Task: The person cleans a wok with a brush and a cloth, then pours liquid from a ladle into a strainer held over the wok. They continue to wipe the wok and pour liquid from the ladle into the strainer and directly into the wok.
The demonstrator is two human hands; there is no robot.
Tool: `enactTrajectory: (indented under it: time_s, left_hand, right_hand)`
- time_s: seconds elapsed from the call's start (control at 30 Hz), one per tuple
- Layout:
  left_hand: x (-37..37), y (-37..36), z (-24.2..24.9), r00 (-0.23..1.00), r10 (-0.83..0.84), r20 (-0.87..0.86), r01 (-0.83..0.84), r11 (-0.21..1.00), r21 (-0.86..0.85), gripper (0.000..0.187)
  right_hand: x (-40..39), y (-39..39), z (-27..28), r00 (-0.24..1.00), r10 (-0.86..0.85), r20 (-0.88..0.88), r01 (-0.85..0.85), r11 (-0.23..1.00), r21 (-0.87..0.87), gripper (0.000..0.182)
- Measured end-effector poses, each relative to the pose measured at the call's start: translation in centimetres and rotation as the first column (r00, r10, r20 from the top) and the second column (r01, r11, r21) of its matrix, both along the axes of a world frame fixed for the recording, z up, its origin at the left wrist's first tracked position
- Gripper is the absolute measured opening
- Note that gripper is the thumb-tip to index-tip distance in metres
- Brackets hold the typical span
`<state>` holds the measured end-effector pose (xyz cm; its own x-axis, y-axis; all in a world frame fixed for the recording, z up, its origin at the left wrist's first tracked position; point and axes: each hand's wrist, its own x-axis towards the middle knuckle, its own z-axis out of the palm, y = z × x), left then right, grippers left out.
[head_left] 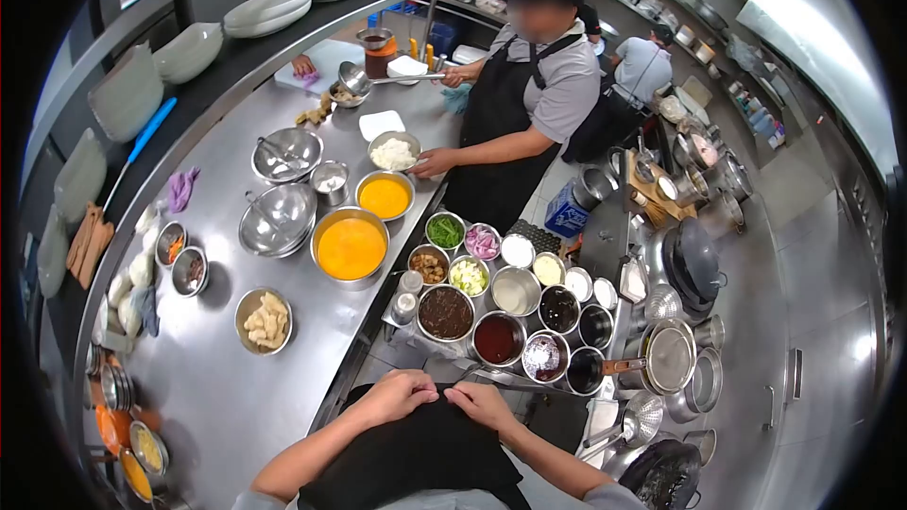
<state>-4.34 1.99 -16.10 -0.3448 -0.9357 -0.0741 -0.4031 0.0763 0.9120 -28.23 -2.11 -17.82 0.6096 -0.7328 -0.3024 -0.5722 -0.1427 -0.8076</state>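
Note:
My left hand (403, 395) and my right hand (475, 404) are held close together at my waist, fingers curled in on a black apron (406, 458). Both are closed on the cloth near its far edge, and the fingertips are partly hidden. Just beyond them stands a rack of metal containers: dark red sauce (499, 338), a dark chunky mix (445, 313), a foil-like covered pot (545, 357) and chopped green herbs (445, 230). On the steel counter to the left sits a bowl of pale fried-looking pieces (265, 321).
Across the counter (208, 387), a co-worker (520, 94) holds a long-handled ladle (354, 78) and touches a bowl of white food (394, 151). Two bowls of orange liquid (350, 246) stand nearer. Woks and a strainer (671, 356) are on the right, with plates (269, 11) on the upper shelf.

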Motion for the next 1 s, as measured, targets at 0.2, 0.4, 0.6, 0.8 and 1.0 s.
enactTrajectory:
  time_s: [0.2,0.4,0.6,0.8,1.0]
  left_hand:
    - [1.5,-2.2,-1.0,0.995,0.041,-0.095,-0.04,0.999,0.012,0.018]
    - [2.4,-2.7,-0.4,0.982,0.136,-0.128,-0.128,0.989,0.068,0.017]
    - [15.5,3.1,-16.4,0.078,0.943,-0.324,-0.227,0.333,0.915,0.044]
    - [26.3,5.5,-26.0,-0.527,0.839,-0.137,-0.272,-0.014,0.962,0.036]
    - [32.0,5.7,-31.2,-0.489,0.852,-0.186,-0.388,-0.022,0.921,0.032]
  right_hand:
    - [2.4,-1.7,-3.1,0.996,0.076,-0.043,-0.081,0.989,-0.124,0.028]
    - [4.6,-2.1,-2.1,0.998,-0.043,-0.052,0.03,0.97,-0.24,0.031]
    - [5.9,-1.5,-2.4,0.994,-0.094,0.05,0.103,0.97,-0.221,0.032]
    - [3.1,0.2,-1.9,0.977,-0.169,0.129,0.193,0.96,-0.203,0.03]
    - [-5.5,-0.5,-2.7,0.483,-0.766,0.424,0.631,0.64,0.439,0.022]
